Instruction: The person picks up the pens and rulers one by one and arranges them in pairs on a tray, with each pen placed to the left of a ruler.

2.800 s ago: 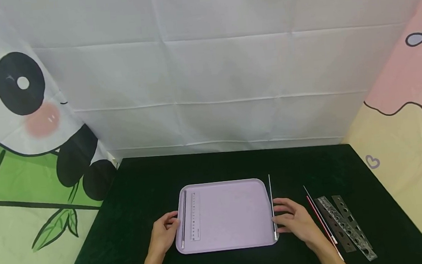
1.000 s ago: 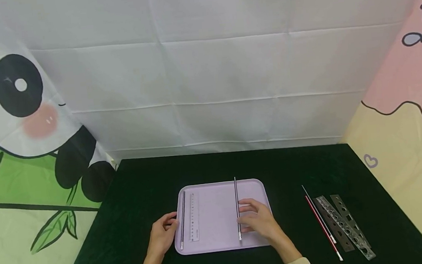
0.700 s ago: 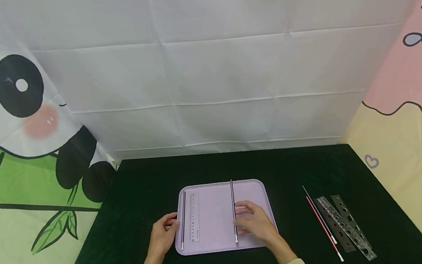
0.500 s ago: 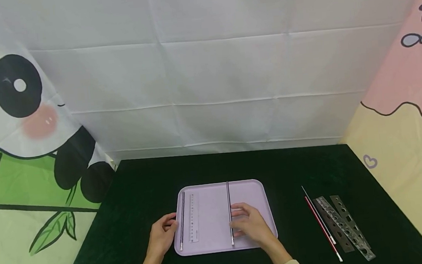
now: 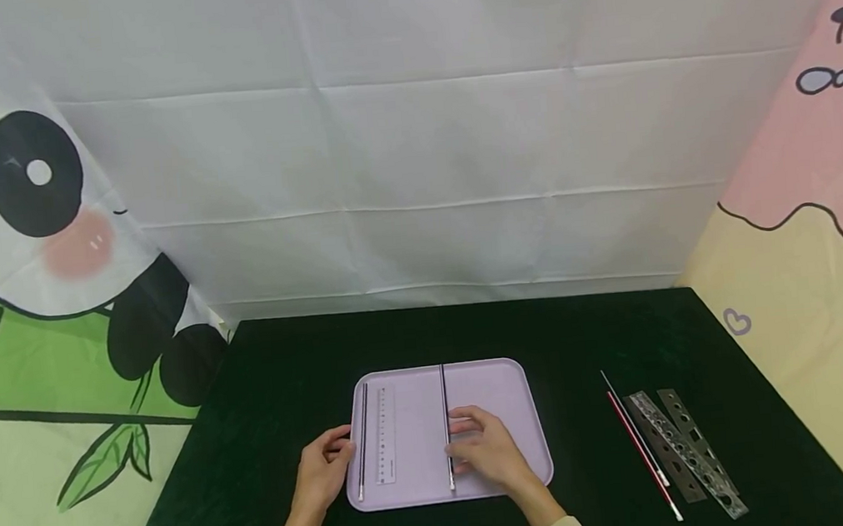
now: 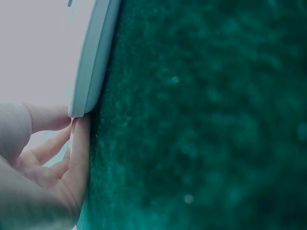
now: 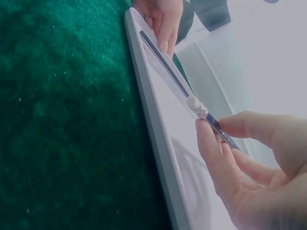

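Observation:
My right hand (image 5: 487, 454) pinches a dark pencil (image 5: 445, 403) between thumb and fingers, near its white eraser end. The pencil stands over the middle of the lilac tray (image 5: 488, 382), roughly parallel to its short sides. In the right wrist view the eraser (image 7: 193, 102) points toward the near rim, and the pencil looks raised off the tray. My left hand (image 5: 320, 476) holds the tray's left edge, thumb at the rim and fingers against the side. Inside the tray, along its left side, lie another dark pencil (image 5: 363, 443) and a clear ruler (image 5: 385, 437).
On the dark green table (image 5: 286, 350), right of the tray, lie a red pencil (image 5: 643, 454), another thin pencil (image 5: 611, 384) beside it, and several stencil rulers (image 5: 686, 449) partly overlapping. A white cloth (image 5: 421, 171) hangs behind the table, with printed cloths at both sides.
My right hand has carried the pencil leftward from the tray's right edge to its middle. My left hand stays at the tray's left edge; the tray has hardly shifted.

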Tool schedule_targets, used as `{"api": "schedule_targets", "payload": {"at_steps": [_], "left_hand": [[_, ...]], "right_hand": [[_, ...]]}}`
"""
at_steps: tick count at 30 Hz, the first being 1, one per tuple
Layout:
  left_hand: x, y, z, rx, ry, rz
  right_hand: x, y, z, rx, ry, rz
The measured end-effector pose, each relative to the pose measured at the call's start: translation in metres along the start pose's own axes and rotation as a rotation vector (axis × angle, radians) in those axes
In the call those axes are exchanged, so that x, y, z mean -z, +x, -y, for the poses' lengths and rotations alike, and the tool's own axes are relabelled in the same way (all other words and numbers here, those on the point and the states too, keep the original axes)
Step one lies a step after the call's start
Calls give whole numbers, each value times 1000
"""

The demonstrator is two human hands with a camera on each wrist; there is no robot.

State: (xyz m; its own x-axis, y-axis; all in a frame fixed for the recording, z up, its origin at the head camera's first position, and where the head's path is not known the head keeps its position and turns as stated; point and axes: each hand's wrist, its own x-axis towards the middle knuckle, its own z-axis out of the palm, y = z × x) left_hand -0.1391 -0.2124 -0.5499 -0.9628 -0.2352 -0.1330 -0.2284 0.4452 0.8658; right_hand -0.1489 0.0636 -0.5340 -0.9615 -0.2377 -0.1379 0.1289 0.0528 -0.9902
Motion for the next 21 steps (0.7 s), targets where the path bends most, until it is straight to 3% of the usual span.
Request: {"api": "schedule_targets", "payload": {"at_steps": [21], "left_hand": [[0,0,1,-10,4,-15]], "right_hand": [[-25,9,-5,35,-72,-24]]}}
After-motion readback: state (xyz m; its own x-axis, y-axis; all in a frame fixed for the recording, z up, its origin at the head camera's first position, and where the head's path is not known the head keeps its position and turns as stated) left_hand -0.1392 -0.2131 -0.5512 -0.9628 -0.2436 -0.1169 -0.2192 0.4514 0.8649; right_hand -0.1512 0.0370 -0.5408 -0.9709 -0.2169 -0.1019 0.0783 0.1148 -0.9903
